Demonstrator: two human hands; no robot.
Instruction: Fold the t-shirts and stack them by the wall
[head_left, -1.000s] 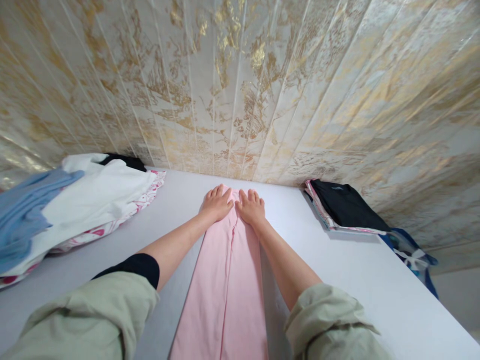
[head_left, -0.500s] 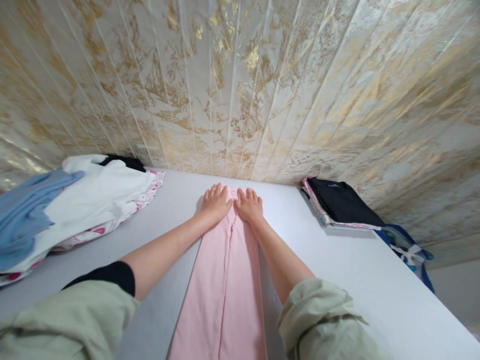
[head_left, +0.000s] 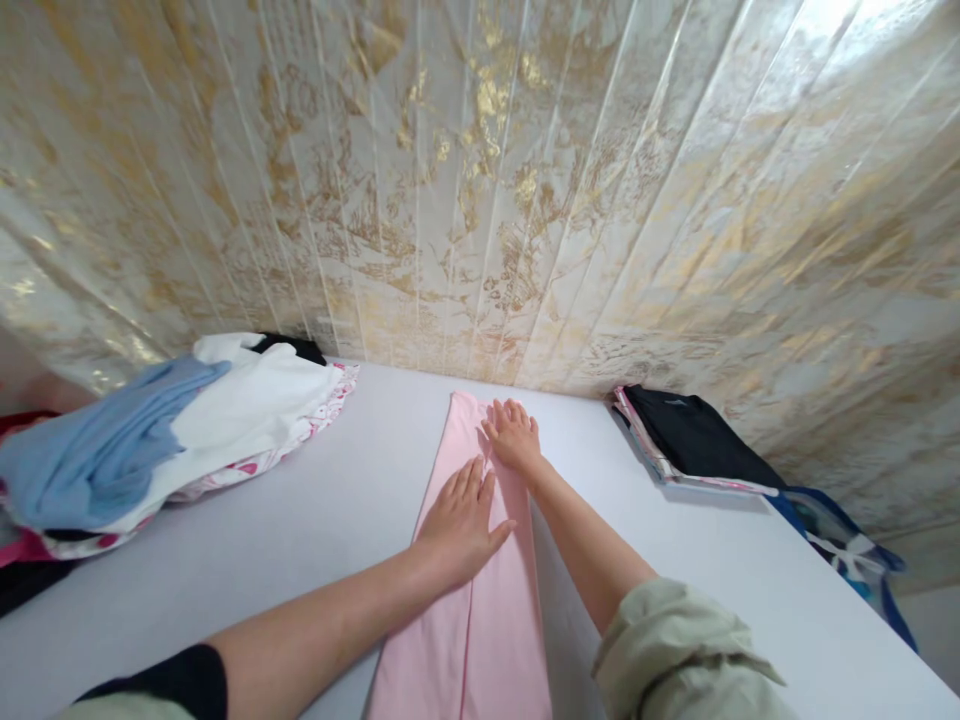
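A long pink garment (head_left: pixel 504 620), its edges meeting along a middle seam line, lies flat on the white table and runs from the far side toward me. My left hand (head_left: pixel 463 525) rests flat on its middle stretch, palm down with the fingers extended. Farther up, my right hand (head_left: pixel 514 435) presses on the garment's far right corner, fingers stretched out. Both hands touch the cloth without gripping it. The garment's near end runs out of view at the bottom.
On the left lies a loose heap of clothes, with a white garment (head_left: pixel 259 405) and a blue one (head_left: pixel 112 440) on top. A folded stack topped by a black garment (head_left: pixel 694 435) sits at the right, beside a blue-edged clear bag (head_left: pixel 847 550). A gold-patterned curtain (head_left: pixel 480 200) hangs behind the white table (head_left: pixel 315 560).
My left hand has slid from the garment's far end down to its middle. My right hand has stayed near the far end. The view has shifted slightly.
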